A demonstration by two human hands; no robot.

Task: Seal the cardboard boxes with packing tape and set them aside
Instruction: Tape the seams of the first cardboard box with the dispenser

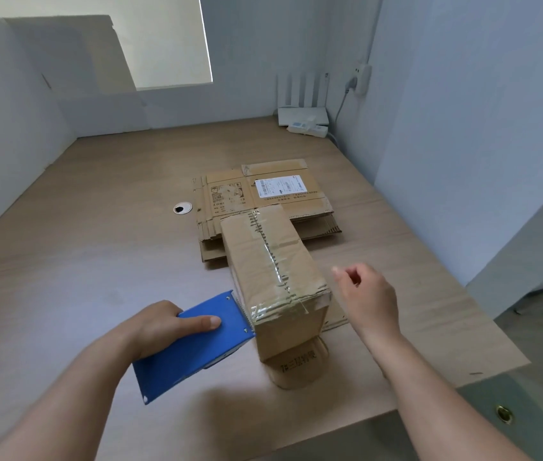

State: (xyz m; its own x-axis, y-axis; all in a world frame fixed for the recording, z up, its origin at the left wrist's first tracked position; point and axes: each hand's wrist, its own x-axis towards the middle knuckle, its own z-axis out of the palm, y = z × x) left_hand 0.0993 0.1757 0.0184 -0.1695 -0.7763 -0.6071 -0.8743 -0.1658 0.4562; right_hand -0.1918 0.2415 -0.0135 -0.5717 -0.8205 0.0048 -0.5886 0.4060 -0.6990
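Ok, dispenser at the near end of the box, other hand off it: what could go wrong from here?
1. The right hand hovers beside the cardboard box without touching it, so a tug from the tape dispenser in the left hand could slide or tip the box, which seems to sit partly on flattened cardboard.
2. The tape on the top seam looks wrinkled, so the seal may lift.
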